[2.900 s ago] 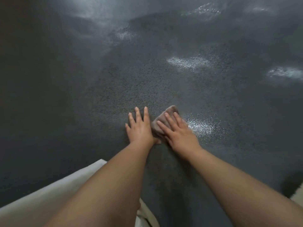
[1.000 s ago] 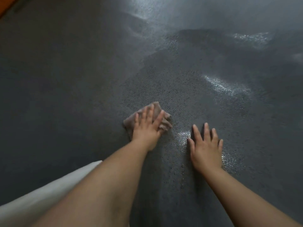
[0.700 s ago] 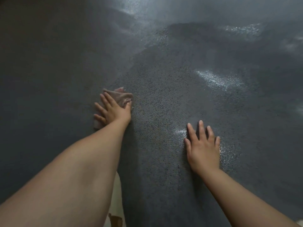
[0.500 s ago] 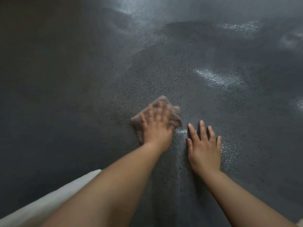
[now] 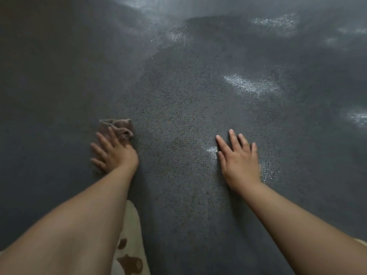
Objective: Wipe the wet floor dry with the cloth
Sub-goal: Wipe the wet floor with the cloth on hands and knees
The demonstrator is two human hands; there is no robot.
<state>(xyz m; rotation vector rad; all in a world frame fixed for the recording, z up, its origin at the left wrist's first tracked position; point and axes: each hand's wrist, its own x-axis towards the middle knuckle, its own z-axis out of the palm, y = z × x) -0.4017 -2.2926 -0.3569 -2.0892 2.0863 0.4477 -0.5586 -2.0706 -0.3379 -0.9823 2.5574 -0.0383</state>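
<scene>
A small crumpled brownish cloth (image 5: 117,127) lies on the dark grey textured floor (image 5: 178,108), left of centre. My left hand (image 5: 113,152) presses on the cloth's near part with straight, spread fingers. My right hand (image 5: 239,158) lies flat on the floor to the right, fingers straight, well apart from the cloth. Shiny wet patches (image 5: 246,85) glint on the floor beyond my right hand, and a small one shows beside its index finger.
More wet glints (image 5: 274,21) lie at the far right and top of the floor. A cream garment with brown spots (image 5: 129,245) shows at the bottom, under my left forearm.
My left hand has swept the cloth from the centre, beside my right hand, back out to the left. My right hand has stayed flat in place.
</scene>
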